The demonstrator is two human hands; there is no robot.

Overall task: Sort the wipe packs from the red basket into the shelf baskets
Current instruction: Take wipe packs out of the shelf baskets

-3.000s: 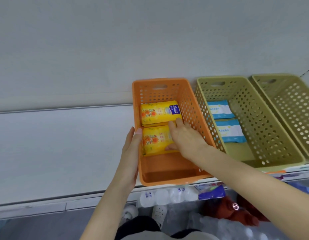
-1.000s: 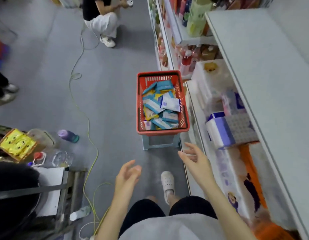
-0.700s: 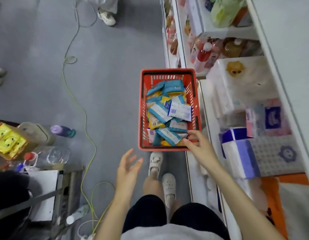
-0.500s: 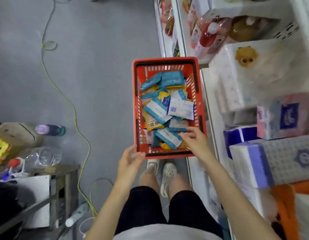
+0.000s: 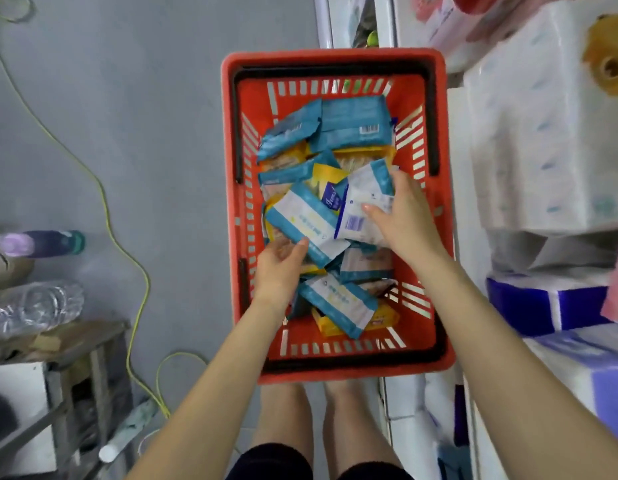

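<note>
Shop aisle, grey floor (image 5: 134, 98); red basket (image 5: 228, 174) sits at our knees, just beside the shelf (image 5: 461, 140). Right hand (image 5: 403, 220) is curled over a white pack (image 5: 364, 197) at the pile's right edge, thumb on its face. Left hand (image 5: 278, 270) pinches the near edge of a blue-striped pack (image 5: 300, 218) mid-pile. Risk, we reckon: the two packs touch, so lifting one could drag the other or loose neighbours over the rim. Room is open above and to the left; the shelf crowds the basket's right side.

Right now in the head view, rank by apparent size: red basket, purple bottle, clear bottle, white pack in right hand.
1. red basket
2. clear bottle, cropped by the frame edge
3. white pack, partly covered, and purple bottle: too alike to rank
</note>
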